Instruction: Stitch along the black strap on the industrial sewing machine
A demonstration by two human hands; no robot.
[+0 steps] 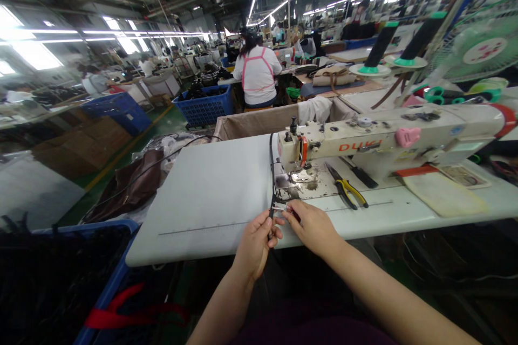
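My left hand (256, 234) is closed on a narrow black strap (272, 172), pinching it near the front edge of the white sewing table (210, 183). From the pinch the strap runs away from me across the tabletop, just left of the sewing machine (388, 137). Close beside it, my right hand (313, 226) is closed around a small metal tool (280, 207) that looks like thread snips. Its pale tips point at the strap; whether they touch it I cannot tell. Fingers hide most of the tool.
Yellow-and-black pliers (347, 187) and a dark-handled tool (362, 175) lie by the machine. A cream pad (445, 191) is at the right. Blue crates (129, 226) stand lower left. Black thread cones (382, 46) and a green fan (481, 48) rise behind. A co-worker (259, 73) sits ahead.
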